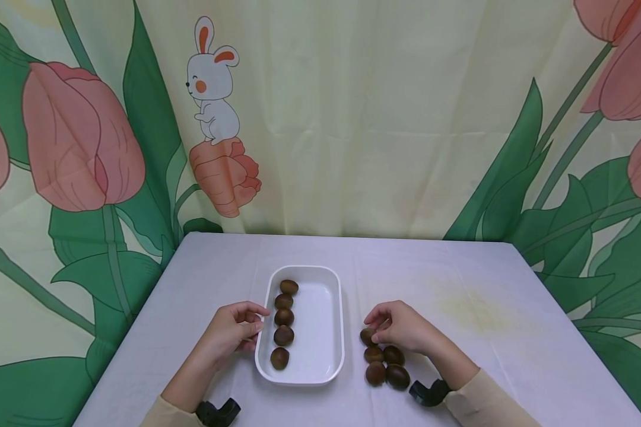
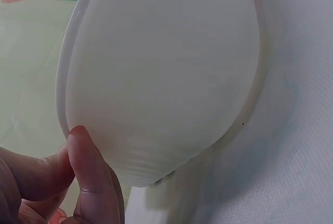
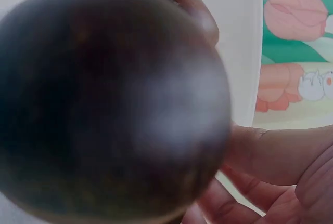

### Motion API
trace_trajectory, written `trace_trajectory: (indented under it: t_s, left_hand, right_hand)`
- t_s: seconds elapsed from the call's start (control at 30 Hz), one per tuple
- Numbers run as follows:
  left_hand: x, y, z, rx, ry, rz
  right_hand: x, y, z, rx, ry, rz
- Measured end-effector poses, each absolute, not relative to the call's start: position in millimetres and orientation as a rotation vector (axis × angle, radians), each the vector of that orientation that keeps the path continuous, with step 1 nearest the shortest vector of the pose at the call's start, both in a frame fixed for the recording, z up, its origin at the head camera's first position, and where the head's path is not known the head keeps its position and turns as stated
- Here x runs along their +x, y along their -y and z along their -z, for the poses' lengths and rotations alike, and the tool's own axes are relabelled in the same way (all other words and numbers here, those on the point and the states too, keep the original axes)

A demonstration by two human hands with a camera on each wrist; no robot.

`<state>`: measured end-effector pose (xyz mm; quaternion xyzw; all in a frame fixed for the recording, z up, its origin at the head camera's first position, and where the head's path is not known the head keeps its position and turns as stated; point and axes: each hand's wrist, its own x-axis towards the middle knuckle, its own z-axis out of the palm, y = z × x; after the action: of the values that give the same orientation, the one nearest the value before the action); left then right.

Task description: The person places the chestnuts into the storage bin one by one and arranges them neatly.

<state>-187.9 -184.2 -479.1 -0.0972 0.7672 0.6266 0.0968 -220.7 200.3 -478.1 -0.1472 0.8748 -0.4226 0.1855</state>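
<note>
A white rectangular tray [image 1: 316,323] lies on the table, with several brown chestnuts [image 1: 283,316] in a column along its left side. My left hand [image 1: 234,327] holds the tray's left edge between thumb and fingers; in the left wrist view a fingertip [image 2: 81,136] presses the tray's outer wall [image 2: 166,68]. Right of the tray, my right hand [image 1: 406,327] pinches the farthest chestnut [image 1: 367,337] of a small group. The other chestnuts [image 1: 375,373] there sit close together in two columns. In the right wrist view, a large blurred chestnut [image 3: 114,104] hides much of the fingers.
A white cloth [image 1: 486,356] with a faint yellowish patch covers the table. Behind it hangs a curtain [image 1: 352,118] printed with tulips and a rabbit. Black wrist devices [image 1: 430,392] sit by both cuffs, the right one near the nearest chestnuts.
</note>
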Motion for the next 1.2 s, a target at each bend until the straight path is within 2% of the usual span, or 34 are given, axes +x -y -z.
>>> trace_trajectory:
  t_s: [0.73, 1.2]
  left_hand:
    - [-187.4, 183.5, 476.7, -0.288, -2.272, -1.853]
    - [-186.5, 182.5, 475.7, -0.295, -2.281, -1.845]
  right_hand:
    - [-226.7, -193.5, 459.1, -0.248, -2.531, 1.244]
    - [-236.2, -183.9, 447.0, -0.267, -2.542, 1.299]
